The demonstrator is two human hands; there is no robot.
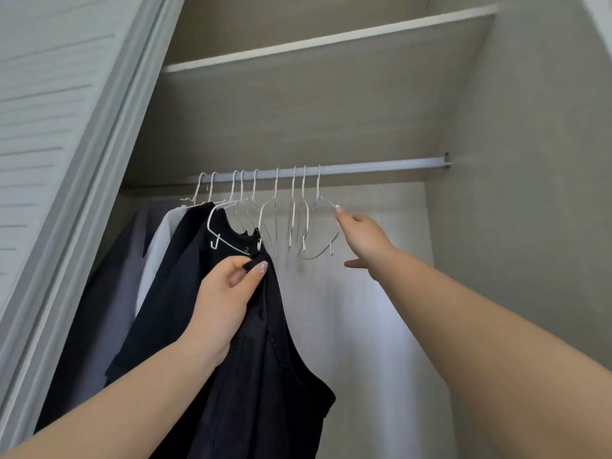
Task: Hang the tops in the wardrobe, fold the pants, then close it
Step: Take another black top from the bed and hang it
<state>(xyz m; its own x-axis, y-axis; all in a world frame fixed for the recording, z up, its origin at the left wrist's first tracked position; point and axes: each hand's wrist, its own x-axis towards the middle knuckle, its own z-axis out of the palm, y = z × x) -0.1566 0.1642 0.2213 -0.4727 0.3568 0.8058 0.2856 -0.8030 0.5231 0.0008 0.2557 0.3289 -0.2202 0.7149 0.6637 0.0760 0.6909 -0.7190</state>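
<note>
the left hand (228, 293) pinches the black sleeveless fabric top (265, 376) at seven o'clock, while the right hand (362, 238), fingers extended, seemingly touches the rightmost thin white wire hanger (319, 226) at one o'clock, which could slip off the silver metal rail (381, 167).

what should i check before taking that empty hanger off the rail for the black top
1. Right hand on the rightmost hanger: fingertip touches it, no grip yet: not ok.
2. That hanger empty: ok.
3. Left hand holding the black top: pinches it near the shoulder: ok.
4. Free rail to the right of the hanger: ok.
5. Hook clear of the neighbouring hanger: cannot tell.
</note>
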